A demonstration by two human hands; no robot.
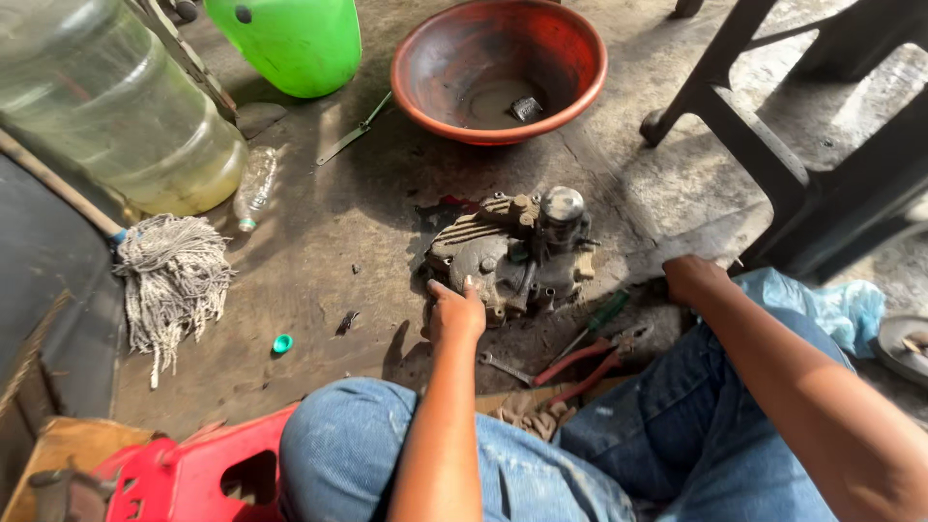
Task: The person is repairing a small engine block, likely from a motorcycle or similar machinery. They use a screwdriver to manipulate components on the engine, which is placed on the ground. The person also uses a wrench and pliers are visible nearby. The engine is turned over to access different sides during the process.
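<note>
The left hand rests on the near edge of a grimy engine casing lying mid-floor, fingers loosely curled against it, not clamped. Right of it, past red-handled pliers, the right hand presses the floor; its grip cannot be told.

Engine casing: cast metal, dull grey, greasy, rough-finned. Floor: rough concrete, oil-stained. Basin: red, scuffed, matt with grime. Pliers: metal, red plastic grips. Mop: frayed cotton string. Jug: glossy green plastic. Jeans: worn denim.
</note>
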